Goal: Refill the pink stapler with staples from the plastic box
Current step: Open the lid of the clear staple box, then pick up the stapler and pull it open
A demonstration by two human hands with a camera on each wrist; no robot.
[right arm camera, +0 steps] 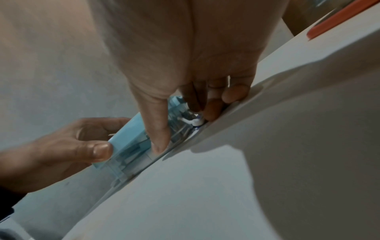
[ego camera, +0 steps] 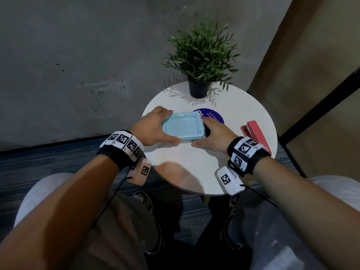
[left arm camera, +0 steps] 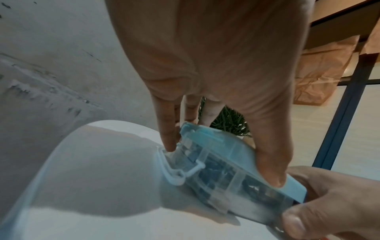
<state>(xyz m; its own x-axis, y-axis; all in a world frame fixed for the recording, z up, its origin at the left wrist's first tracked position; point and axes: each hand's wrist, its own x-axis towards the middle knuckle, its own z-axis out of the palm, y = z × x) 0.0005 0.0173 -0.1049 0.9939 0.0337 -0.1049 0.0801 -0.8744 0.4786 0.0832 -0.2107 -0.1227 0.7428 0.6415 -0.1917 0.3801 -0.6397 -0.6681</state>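
1. The plastic box point(ego camera: 182, 127) sits in the middle of the round white bench point(ego camera: 241, 114). It has a light blue lid point(ego camera: 181, 124) and see-through sides. The lid is still on, so the staples inside cannot be reached yet.

2. The left hand point(ego camera: 153, 129) grips the left end of the box. Its thumb lies on the near edge of the lid and its fingers wrap the far side. I think it is there to keep the box from sliding.

3. A white clip point(left arm camera: 183, 172) on the left end hangs open in the left wrist view.

4. The right hand point(ego camera: 214, 135) grips the right end of the box. Its thumb presses the near side and its fingertips point(right arm camera: 213, 108) curl at a small white clip there. It looks like it is working that clip loose so the lid can lift.

5. The pink stapler point(ego camera: 255, 133) lies near the right edge of the bench, just beside the right wrist. No hand touches it. It waits there, close by, for when the staples come out.

6. A potted plant point(ego camera: 200, 59) stands at the far edge, out of the way. A purple sticker point(ego camera: 214, 114) peeks out from behind the box.
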